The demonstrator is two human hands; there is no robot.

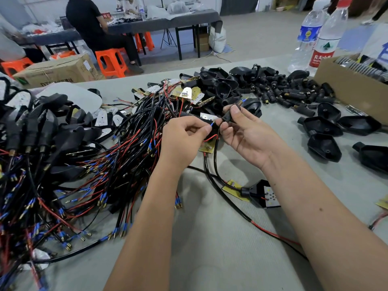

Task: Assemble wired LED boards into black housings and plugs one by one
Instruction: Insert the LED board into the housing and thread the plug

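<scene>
My right hand (pixel 245 131) grips a small black plug (pixel 230 115) with a brass tip between thumb and fingers, above the table's middle. My left hand (pixel 184 135) pinches a blue-tipped wire end (pixel 212 124) right beside the plug's lower end. The red and black wires run down to a yellow LED board (pixel 207 147) hanging under my hands. A black housing with a white LED board in it (pixel 263 194) lies near my right forearm, its black cable trailing across the cloth.
A tangled heap of wired boards (pixel 84 175) fills the left. Loose black plugs (pixel 289 92) and empty black housings (pixel 323 135) lie at the back and right. A cardboard box (pixel 346 89) and two water bottles (pixel 323 38) stand far right. A person sits at a far table.
</scene>
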